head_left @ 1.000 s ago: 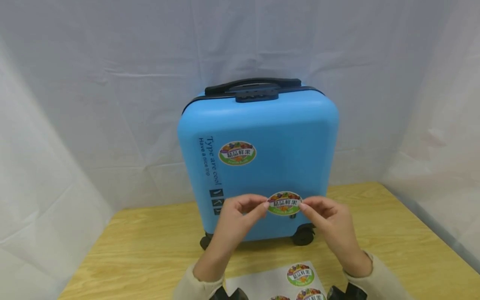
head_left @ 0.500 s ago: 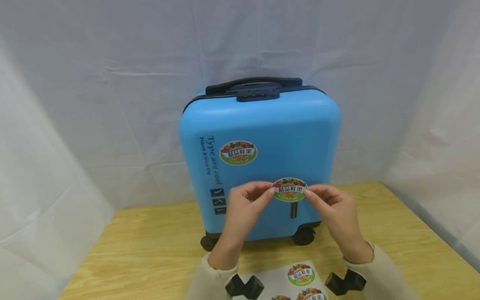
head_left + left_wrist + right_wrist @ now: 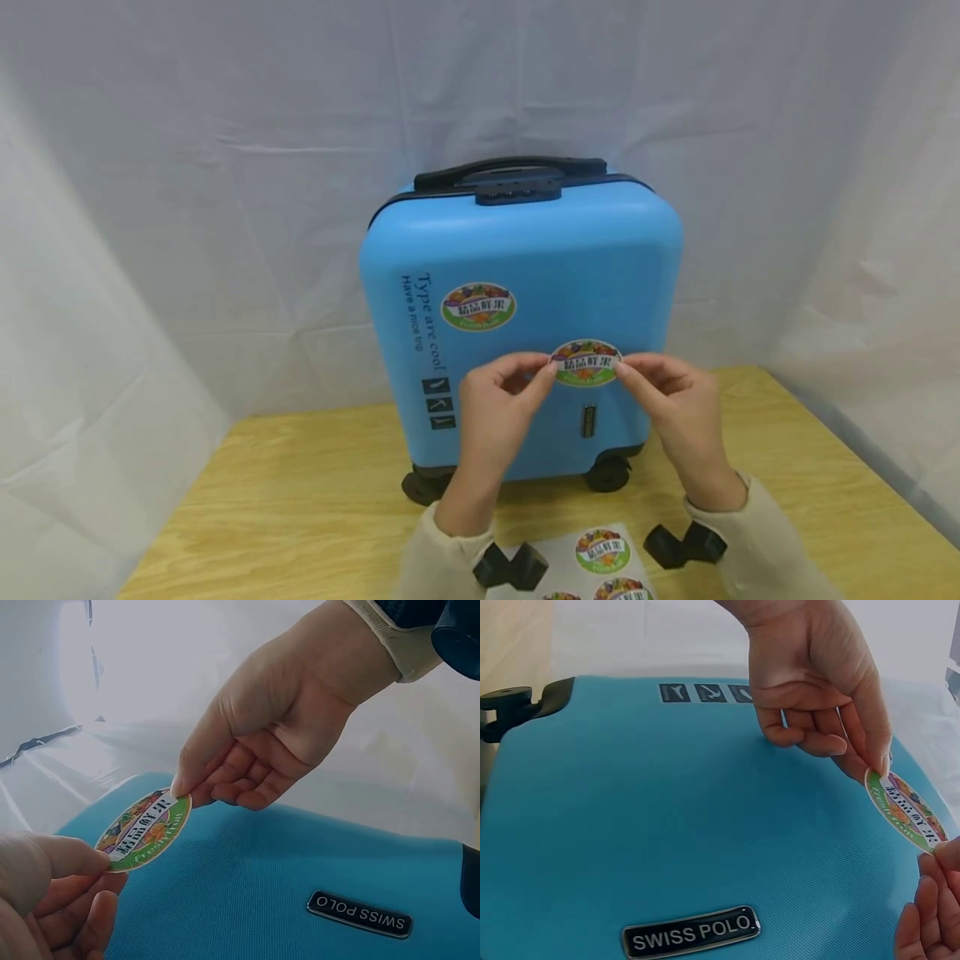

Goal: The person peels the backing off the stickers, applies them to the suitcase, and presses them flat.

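Observation:
An oval fruit sticker is stretched between both hands in front of a blue suitcase. My left hand pinches its left end between thumb and forefinger, and my right hand pinches the right end the same way. In the left wrist view the sticker faces outward, apart from or lightly near the shell; I cannot tell if it touches. A matching sticker lies flat on the suitcase's upper left. Below the hands sits the SWISS POLO badge.
On the wooden table, a white sticker sheet with several oval stickers lies at the front, partly hidden by the left sleeve. The suitcase stands upright on black wheels, its black handle on top. White cloth hangs behind.
Both hands have raised the sticker up the suitcase front and slightly to the right, uncovering the badge below. The grip on it is unchanged.

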Action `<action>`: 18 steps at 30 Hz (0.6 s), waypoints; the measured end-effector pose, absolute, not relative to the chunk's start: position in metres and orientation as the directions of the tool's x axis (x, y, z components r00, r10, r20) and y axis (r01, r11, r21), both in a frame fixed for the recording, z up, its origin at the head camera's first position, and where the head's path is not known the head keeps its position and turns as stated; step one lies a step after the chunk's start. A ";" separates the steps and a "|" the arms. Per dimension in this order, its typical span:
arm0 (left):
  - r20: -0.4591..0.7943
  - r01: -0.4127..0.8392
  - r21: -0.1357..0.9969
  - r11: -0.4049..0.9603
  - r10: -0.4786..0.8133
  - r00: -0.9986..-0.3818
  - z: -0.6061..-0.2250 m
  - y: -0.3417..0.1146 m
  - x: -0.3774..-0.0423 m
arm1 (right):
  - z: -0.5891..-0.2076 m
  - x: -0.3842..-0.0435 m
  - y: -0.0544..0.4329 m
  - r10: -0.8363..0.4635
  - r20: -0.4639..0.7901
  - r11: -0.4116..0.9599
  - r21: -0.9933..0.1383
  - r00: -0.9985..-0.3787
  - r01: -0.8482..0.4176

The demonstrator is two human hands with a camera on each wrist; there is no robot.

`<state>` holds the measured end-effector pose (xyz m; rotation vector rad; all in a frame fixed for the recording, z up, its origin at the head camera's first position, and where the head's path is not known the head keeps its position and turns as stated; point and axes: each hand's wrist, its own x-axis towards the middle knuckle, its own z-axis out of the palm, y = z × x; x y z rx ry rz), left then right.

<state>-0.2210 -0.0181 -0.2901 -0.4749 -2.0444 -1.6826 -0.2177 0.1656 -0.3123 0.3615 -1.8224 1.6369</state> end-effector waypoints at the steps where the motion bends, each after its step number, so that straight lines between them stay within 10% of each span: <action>1: 0.549 0.533 0.821 0.205 -0.023 -0.836 -0.290 -0.018 -0.221 | -0.312 -0.218 0.166 0.217 0.632 0.182 -0.775 -0.744 -0.605; 18: 0.603 0.575 0.788 0.221 -0.087 -0.793 -0.283 -0.005 -0.224 | -0.302 -0.223 0.168 0.279 0.648 0.181 -0.760 -0.709 -0.624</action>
